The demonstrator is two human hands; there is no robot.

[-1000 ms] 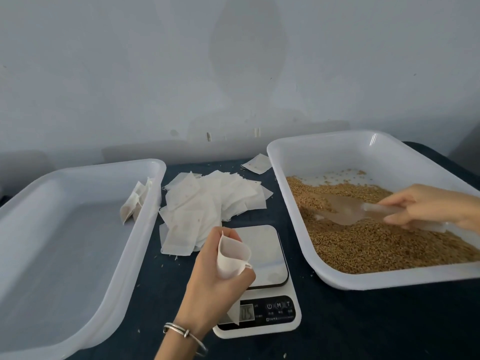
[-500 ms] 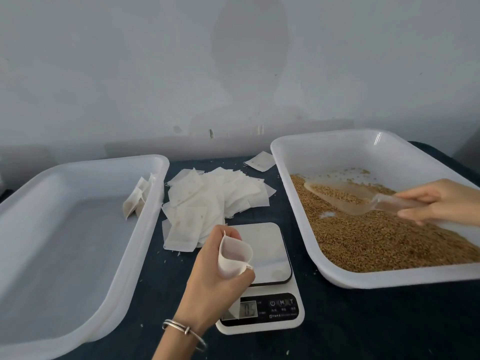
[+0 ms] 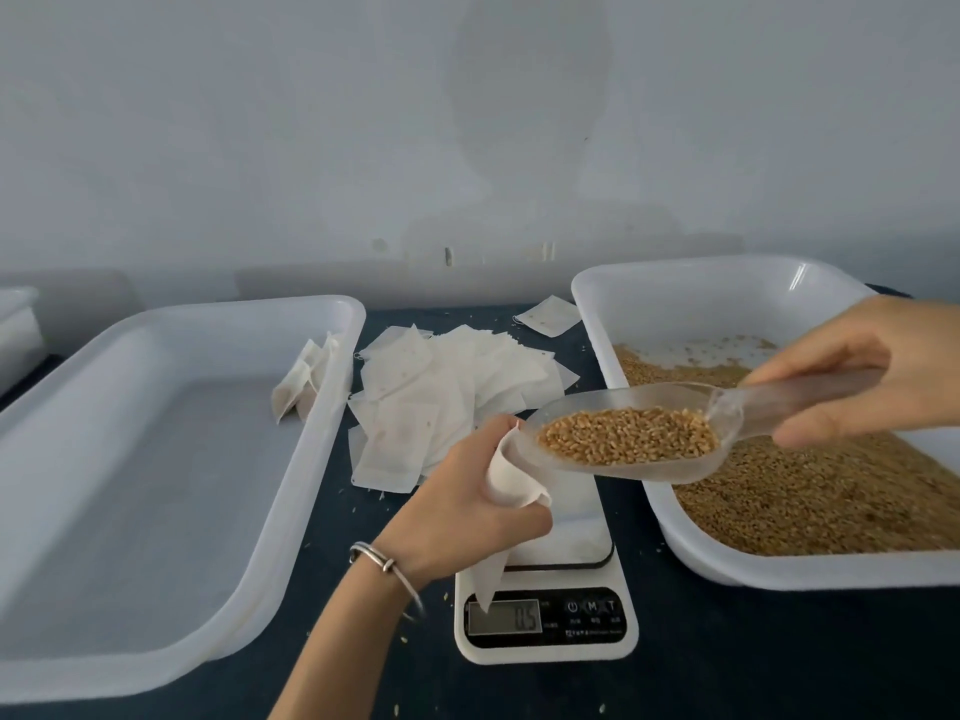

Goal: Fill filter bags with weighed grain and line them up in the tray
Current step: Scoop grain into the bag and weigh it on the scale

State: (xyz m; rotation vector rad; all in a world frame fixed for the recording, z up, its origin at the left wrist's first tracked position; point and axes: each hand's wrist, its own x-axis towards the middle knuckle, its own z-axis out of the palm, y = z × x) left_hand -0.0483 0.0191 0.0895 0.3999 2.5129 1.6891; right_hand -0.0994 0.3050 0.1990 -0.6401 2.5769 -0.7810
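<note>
**Scoop of grain held at the mouth of the filter bag**

The left hand (image 3: 462, 506) grips an open filter bag (image 3: 511, 478) above the scale (image 3: 545, 615), whose display reads 0.5. The right hand (image 3: 862, 371) pinches the handle of a clear scoop (image 3: 623, 444) loaded with grain (image 3: 628, 436); the scoop's tip touches the bag's rim. Beyond the left hand lies a pile of empty bags (image 3: 441, 392). Left of that grip sits a white tray (image 3: 156, 662) with a few bags (image 3: 306, 376) leaning on its wall. Under the right hand, the grain tray (image 3: 727, 569).
</note>
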